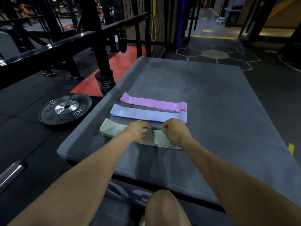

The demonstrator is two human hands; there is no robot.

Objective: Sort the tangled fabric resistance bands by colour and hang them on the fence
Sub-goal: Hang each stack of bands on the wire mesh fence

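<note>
The green bands (112, 130) are lying flat at the near end of a row on a grey padded mat (211, 98), and the person is working both hands on them. The left hand (138, 130) and right hand (173, 131) are sitting side by side on the middle of the stack, fingers curled down and pinching the fabric. Just beyond, the lilac bands (146, 114) and then the pink bands (153, 103) are lying parallel, neatly stacked. A black weight plate (65, 109) is resting on the floor to the left, with the black fence (78, 36) standing behind it.
</note>
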